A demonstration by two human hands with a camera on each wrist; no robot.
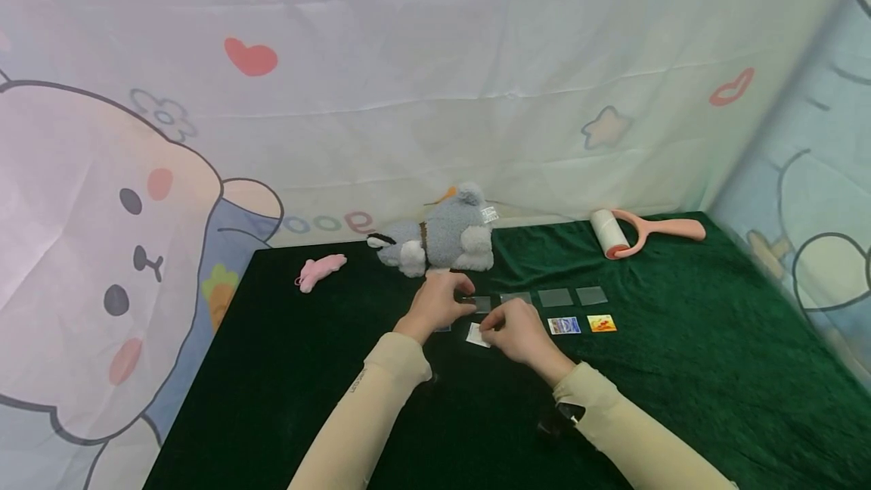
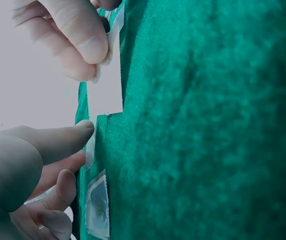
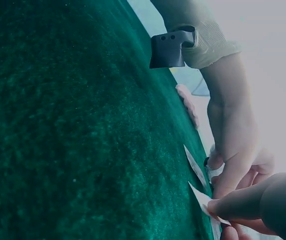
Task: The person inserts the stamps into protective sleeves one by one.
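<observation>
Head view shows us two hands working at the centre of the frame, above a dark green cloth. The right hand pinches a white card between thumb and finger; this card is just below the centre of the frame. The left hand keeps its thumb and forefinger apart, beside a clear sleeve – whether it touches this sleeve, we cannot tell.

To the right of the hands, we see more clear sleeves in a row, and below them a blue-purple card and a yellow-orange card. In the left wrist view, another small card lies at the lower part of the frame, near the left fingers.

Behind the hands we find a grey plush toy, at upper centre; a pink plush toy is left of it – and a lint roller lies at right.
</observation>
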